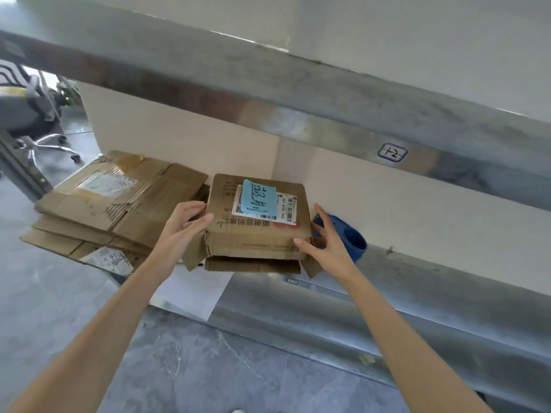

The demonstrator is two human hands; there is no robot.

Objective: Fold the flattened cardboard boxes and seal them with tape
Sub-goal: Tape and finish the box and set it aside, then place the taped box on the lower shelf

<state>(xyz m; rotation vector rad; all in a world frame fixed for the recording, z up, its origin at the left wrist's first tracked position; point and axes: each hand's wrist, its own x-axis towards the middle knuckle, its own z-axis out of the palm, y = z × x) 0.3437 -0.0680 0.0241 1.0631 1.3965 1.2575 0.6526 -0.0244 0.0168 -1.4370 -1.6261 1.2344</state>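
So the half-folded box (pixel 256 234) sits between both hands on the metal shelf (pixel 328 308). The left hand (pixel 185 225) grips its left edge, thumb on top. The right hand (pixel 328 239) is spread wide, thumb touching the box's near right corner. The blue tape dispenser (pixel 354 236) is just behind those fingers, and the flattened boxes (pixel 119 204) are stacked left of the left hand.

I see a steel shelf (pixel 328 296) with a cream back panel (pixel 179 138) rising behind it. Above the shelf runs a steel beam (pixel 268 93) with a blue-edged label (pixel 392 152). Below the shelf lies grey marbled floor (pixel 208 368). Far left of the shelf, an office chair (pixel 32 114) stands in daylight.
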